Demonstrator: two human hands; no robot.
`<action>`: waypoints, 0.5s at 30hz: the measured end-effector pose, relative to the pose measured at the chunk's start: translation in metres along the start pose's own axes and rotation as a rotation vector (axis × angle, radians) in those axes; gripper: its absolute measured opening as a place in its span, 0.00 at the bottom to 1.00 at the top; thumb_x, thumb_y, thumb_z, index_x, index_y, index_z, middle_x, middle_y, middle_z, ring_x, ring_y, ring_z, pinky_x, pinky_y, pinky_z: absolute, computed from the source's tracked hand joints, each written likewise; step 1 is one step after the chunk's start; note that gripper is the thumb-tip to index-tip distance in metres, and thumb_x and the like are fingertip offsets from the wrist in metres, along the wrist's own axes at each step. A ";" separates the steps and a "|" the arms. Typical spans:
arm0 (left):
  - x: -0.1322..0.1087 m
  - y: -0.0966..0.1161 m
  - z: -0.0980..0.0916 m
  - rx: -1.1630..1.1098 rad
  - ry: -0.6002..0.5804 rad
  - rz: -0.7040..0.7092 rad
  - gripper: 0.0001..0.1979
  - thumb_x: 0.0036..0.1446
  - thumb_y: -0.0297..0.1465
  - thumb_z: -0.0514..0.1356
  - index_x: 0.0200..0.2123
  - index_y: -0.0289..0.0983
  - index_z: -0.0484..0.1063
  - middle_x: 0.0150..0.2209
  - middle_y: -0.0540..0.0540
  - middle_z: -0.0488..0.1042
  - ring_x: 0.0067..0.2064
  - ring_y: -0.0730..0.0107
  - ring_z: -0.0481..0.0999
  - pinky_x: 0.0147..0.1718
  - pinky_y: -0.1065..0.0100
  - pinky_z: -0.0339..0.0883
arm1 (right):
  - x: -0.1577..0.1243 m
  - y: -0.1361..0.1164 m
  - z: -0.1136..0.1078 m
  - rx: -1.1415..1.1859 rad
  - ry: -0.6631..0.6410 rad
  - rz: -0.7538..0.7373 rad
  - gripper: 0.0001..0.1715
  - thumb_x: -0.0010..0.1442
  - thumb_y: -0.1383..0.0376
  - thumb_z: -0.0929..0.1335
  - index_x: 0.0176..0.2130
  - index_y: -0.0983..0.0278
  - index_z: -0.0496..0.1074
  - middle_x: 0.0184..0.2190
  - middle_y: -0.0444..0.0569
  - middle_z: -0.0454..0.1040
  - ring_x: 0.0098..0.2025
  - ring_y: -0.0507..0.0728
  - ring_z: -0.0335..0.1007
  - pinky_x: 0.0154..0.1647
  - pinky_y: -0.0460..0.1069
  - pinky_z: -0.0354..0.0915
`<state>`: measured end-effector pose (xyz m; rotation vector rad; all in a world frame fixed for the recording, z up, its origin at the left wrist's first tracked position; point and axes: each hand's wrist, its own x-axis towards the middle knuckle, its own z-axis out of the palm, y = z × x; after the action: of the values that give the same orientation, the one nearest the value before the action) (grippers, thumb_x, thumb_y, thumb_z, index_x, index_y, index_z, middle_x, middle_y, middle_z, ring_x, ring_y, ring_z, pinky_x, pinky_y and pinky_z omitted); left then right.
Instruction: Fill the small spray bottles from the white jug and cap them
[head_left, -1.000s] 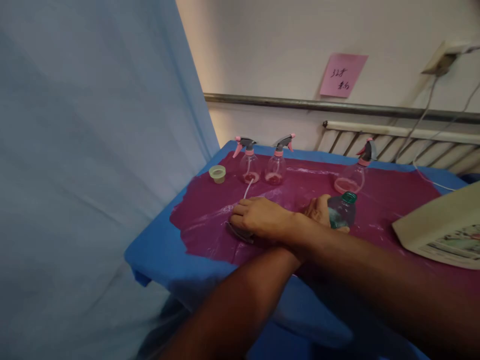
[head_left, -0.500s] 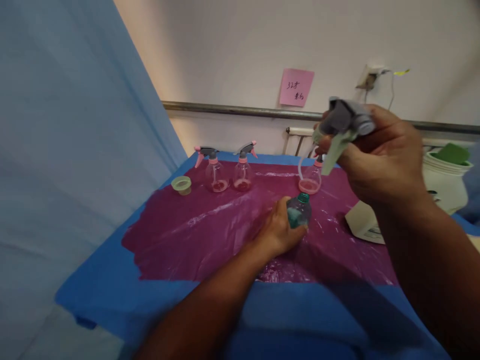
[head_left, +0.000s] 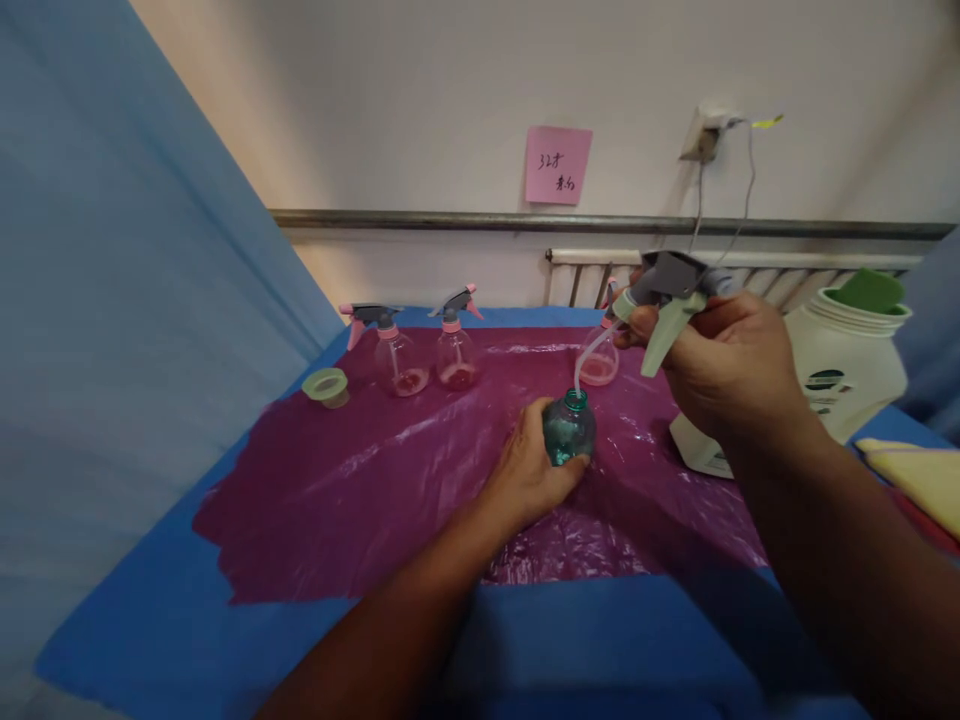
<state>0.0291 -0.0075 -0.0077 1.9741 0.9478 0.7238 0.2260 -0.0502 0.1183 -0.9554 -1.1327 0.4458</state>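
My left hand [head_left: 531, 462] is wrapped round a clear green bottle [head_left: 568, 430] that stands on the purple plastic sheet [head_left: 360, 500]. Up and to the right, my right hand [head_left: 735, 355] grips a grey and light-green spray head [head_left: 671, 290], its fingers closed round it. From the head hangs a white tube [head_left: 591, 348], whose lower end is at the bottle's open mouth. Behind that bottle is a spray bottle [head_left: 598, 365] with a pink collar, partly hidden by my right hand.
Two pink-trimmed spray bottles [head_left: 395, 358] [head_left: 456, 355] and a light-green cup [head_left: 327, 387] stand at the back left. White jugs [head_left: 847, 360] [head_left: 697, 450] and a yellow cloth [head_left: 919, 480] lie right. Behind runs a metal rail [head_left: 465, 222].
My right hand has lowered the spray head, bringing the tube's end to the bottle's mouth. My left hand still holds the bottle. The view has shifted slightly right.
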 end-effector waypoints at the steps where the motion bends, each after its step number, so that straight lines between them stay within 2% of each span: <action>1: 0.000 0.001 0.000 0.000 0.000 0.002 0.41 0.61 0.38 0.72 0.72 0.42 0.60 0.65 0.35 0.76 0.63 0.42 0.80 0.64 0.41 0.74 | -0.002 0.004 0.000 -0.008 -0.014 0.019 0.17 0.55 0.59 0.85 0.44 0.56 0.84 0.39 0.43 0.84 0.37 0.54 0.80 0.41 0.51 0.81; 5: -0.001 0.004 0.001 0.026 0.021 0.006 0.40 0.61 0.37 0.72 0.72 0.41 0.61 0.65 0.35 0.75 0.64 0.42 0.79 0.64 0.42 0.74 | -0.015 0.032 0.001 -0.030 -0.100 0.165 0.23 0.51 0.56 0.87 0.43 0.57 0.83 0.38 0.45 0.85 0.40 0.56 0.82 0.46 0.53 0.81; 8: -0.002 0.006 0.002 0.022 0.027 0.007 0.38 0.61 0.37 0.72 0.71 0.42 0.62 0.64 0.35 0.76 0.64 0.42 0.79 0.63 0.43 0.75 | -0.027 0.056 -0.001 -0.027 -0.152 0.260 0.26 0.50 0.55 0.87 0.45 0.59 0.82 0.38 0.46 0.85 0.38 0.55 0.80 0.43 0.52 0.79; 12: -0.003 0.004 0.003 -0.006 0.036 0.026 0.40 0.62 0.39 0.72 0.72 0.41 0.60 0.67 0.33 0.74 0.66 0.40 0.78 0.65 0.40 0.74 | -0.039 0.076 -0.005 -0.020 -0.210 0.269 0.26 0.51 0.55 0.87 0.44 0.59 0.80 0.34 0.43 0.82 0.35 0.54 0.77 0.40 0.51 0.77; 15: -0.002 0.001 0.004 -0.013 0.029 0.046 0.41 0.62 0.38 0.72 0.72 0.42 0.60 0.68 0.34 0.73 0.68 0.40 0.77 0.67 0.40 0.73 | -0.043 0.082 -0.009 -0.002 -0.236 0.270 0.24 0.54 0.53 0.86 0.43 0.58 0.80 0.36 0.44 0.83 0.37 0.56 0.78 0.39 0.51 0.76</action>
<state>0.0310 -0.0110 -0.0093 1.9843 0.9156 0.7840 0.2298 -0.0405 0.0257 -1.0833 -1.2195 0.7932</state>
